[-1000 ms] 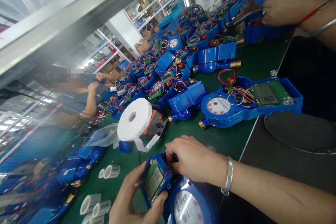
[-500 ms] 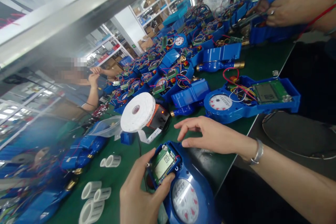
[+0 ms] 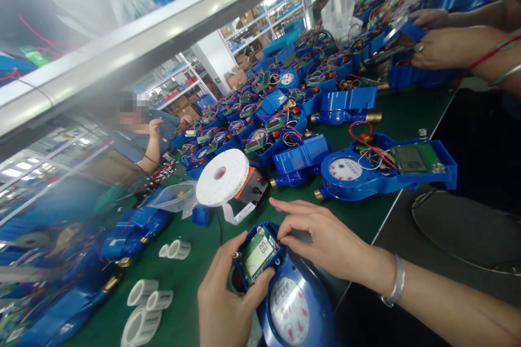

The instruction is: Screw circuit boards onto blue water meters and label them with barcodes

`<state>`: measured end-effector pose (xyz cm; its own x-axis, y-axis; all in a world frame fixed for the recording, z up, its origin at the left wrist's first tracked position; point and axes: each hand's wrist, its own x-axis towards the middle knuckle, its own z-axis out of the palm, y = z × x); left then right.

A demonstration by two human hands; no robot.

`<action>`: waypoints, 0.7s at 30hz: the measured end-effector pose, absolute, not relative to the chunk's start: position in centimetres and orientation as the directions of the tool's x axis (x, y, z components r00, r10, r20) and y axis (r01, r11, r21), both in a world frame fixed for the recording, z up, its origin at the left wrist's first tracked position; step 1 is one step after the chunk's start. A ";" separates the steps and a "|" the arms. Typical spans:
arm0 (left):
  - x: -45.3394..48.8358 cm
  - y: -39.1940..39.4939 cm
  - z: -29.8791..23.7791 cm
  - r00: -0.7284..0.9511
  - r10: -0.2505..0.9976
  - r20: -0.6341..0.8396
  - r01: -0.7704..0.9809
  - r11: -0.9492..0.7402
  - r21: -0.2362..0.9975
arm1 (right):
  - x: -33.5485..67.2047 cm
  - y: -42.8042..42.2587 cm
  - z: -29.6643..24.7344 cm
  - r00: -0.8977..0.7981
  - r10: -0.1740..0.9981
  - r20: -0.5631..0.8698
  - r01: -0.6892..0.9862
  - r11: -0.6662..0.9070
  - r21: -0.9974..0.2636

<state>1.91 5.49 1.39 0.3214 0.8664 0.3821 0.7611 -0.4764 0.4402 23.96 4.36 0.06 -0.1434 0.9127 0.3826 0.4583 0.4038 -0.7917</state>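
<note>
1. at the lower middle of the frame, the left hand (image 3: pixel 230 290) is gripping the display end of a blue meter (image 3: pixel 315 293); the thumb is pressing on the lower side of the housing, and the fingers are wrapping its upper left side.
2. the small display (image 3: pixel 259 256) in this housing is facing up and showing dark digits, while the white dial (image 3: pixel 288 312) is lying just below and to the right of it.
3. to the right of the housing, the right hand (image 3: pixel 325 236) is bringing thumb and index finger close together at its edge; whether they are pinching something, i cannot tell. a silver bracelet (image 3: pixel 394 280) is circling this wrist.
4. at the lower left, several clear rings (image 3: pixel 150 325) are resting on the green table (image 3: pixel 185 298).
5. near the centre, a white tape roll (image 3: pixel 230 187) is leaning against an orange and black device (image 3: pixel 253 188).
6. right of centre, a second meter (image 3: pixel 366 188) is lying with its wires exposed.
7. at the upper right, a co-worker's hands (image 3: pixel 456 47) are handling a blue part (image 3: pixel 412 30).
8. farther back, shelves (image 3: pixel 266 27) are standing at the upper middle.
</note>
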 end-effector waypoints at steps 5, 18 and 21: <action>1.9 5.2 1.1 0.340 0.851 0.400 0.758 -0.500 0.420 | 23.0 3.3 0.7 -0.129 0.892 0.434 0.530 0.432 -0.730; 1.9 4.9 -0.2 0.262 0.844 0.469 0.717 -0.495 0.491 | 21.8 0.4 -0.6 -0.104 0.890 0.443 0.583 0.416 -0.698; 1.9 4.8 -0.2 0.242 0.867 0.437 0.705 -0.466 0.534 | 22.5 0.1 -0.5 -0.154 0.929 0.337 0.597 0.359 -0.717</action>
<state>1.93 4.82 -0.22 0.2416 0.8666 0.4366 0.7054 -0.4658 0.5343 22.54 0.12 -0.53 -0.1540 0.9290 0.3366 0.5975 0.3589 -0.7171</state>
